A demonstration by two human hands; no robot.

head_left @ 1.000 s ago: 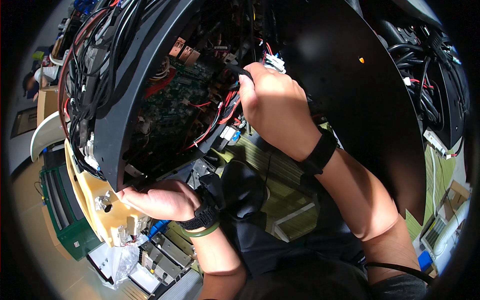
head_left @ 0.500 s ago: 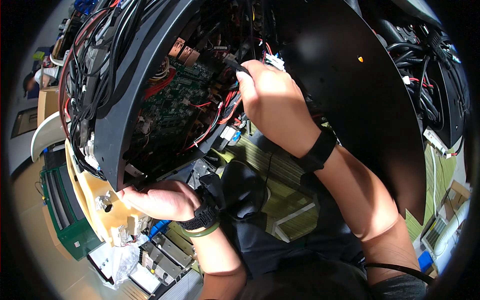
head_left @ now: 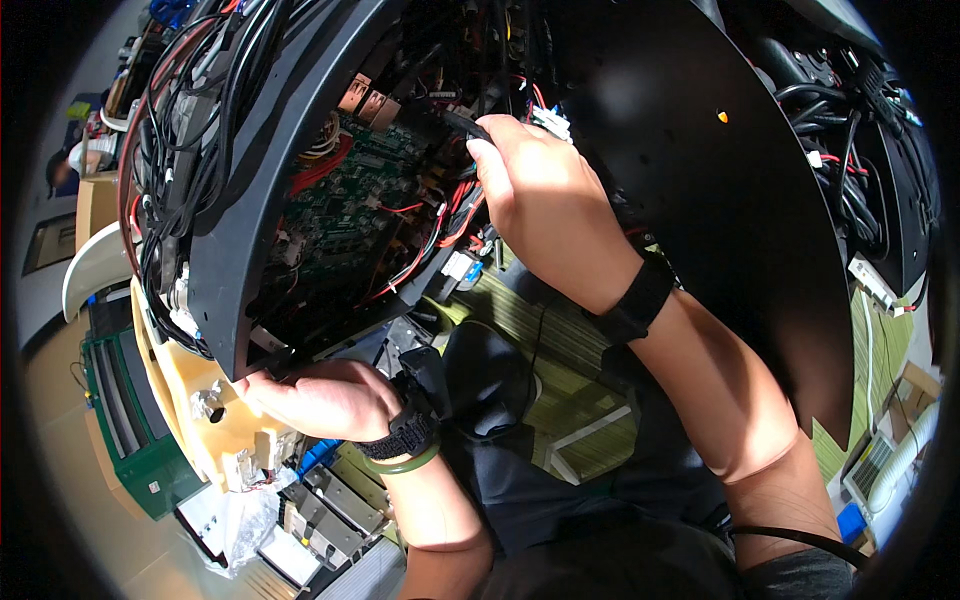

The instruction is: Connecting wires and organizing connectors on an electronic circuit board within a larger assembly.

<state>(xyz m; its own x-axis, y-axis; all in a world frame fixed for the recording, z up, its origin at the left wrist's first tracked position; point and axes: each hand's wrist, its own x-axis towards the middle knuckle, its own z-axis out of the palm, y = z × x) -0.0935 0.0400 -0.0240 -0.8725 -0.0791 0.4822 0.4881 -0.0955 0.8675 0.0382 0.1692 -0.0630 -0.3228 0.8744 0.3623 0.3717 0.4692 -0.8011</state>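
In front of me is an open black metal housing [head_left: 222, 255] with a green circuit board [head_left: 350, 215] inside. My right hand [head_left: 545, 185] reaches into the opening from the right. Thumb and fingers are closed on a slim black piece [head_left: 462, 125], perhaps a cable plug, near the board's upper right side. Red and black wires [head_left: 462, 212] run just below that hand. My left hand [head_left: 330, 398] is under the housing's lower left corner, its fingertips touching the edge and partly hidden by it. Dark straps circle both wrists.
A large curved black panel [head_left: 700, 220] stands to the right, beside my right forearm. Thick black cables [head_left: 215, 130] hang along the housing's left side. A yellowish shell part [head_left: 185, 385], a green box [head_left: 140, 430] and metal parts [head_left: 340, 500] lie at lower left.
My right hand has shifted slightly left and up with the slim black piece, further over the board. The left hand stays at the housing's corner.
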